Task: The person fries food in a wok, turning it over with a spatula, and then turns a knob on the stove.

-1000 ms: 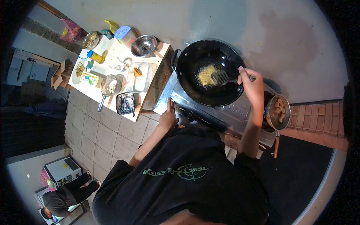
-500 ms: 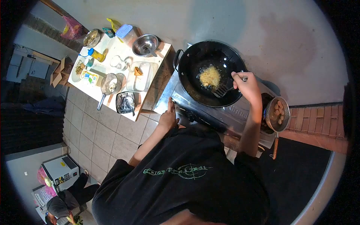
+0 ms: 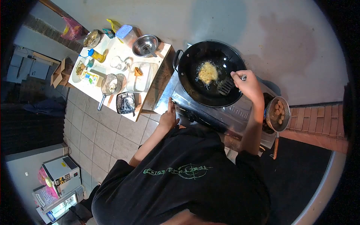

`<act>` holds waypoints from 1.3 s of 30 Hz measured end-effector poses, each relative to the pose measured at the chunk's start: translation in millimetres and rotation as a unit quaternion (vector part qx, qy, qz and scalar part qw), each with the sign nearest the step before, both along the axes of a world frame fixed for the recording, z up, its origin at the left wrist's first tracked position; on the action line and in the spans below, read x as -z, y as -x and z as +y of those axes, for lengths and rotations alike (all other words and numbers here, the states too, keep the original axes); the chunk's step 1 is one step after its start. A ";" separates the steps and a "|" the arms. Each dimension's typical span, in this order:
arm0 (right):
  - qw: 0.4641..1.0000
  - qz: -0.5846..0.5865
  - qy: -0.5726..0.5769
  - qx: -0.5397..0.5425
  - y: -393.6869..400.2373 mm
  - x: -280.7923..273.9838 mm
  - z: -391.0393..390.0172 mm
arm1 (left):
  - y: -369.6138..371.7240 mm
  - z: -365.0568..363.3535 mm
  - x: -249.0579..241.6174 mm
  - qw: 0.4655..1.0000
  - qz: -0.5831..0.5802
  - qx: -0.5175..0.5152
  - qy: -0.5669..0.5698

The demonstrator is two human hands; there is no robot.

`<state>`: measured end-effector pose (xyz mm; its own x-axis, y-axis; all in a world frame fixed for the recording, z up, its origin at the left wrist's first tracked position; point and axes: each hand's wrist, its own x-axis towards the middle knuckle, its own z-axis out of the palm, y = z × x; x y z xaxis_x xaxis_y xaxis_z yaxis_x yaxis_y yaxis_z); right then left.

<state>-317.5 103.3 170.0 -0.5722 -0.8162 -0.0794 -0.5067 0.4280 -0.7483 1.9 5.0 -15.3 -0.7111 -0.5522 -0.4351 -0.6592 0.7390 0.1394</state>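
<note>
"Where's the food?"
"A golden-yellow, lumpy patch (image 3: 207, 73) lies inside the round black wok (image 3: 192, 88); probably soft, fragile and oil-slick, so best supported from beneath."
"And the hands?"
"The right hand (image 3: 247, 85) grips a dark slotted spatula (image 3: 226, 86) by its handle, likely light and stiff. The left hand (image 3: 168, 118), finger outstretched by the silver metal stove (image 3: 240, 120), holds nothing visible."
"Obstacles?"
"The wok's raised rim; a wooden-handled metal strainer (image 3: 273, 122) sits right."
</note>
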 end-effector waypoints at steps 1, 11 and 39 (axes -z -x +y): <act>1.000 0.001 0.009 -0.017 2.8 0.7 -0.5 | -0.1 0.0 1.1 1.000 -0.002 -0.001 0.001; 0.998 -0.046 -0.049 0.010 7.4 -21.8 -7.3 | -1.2 1.0 2.7 1.000 0.023 -0.018 -0.011; 0.998 -0.026 0.023 0.051 7.2 -10.6 -21.0 | -1.6 1.5 -2.4 1.000 0.019 -0.018 -0.013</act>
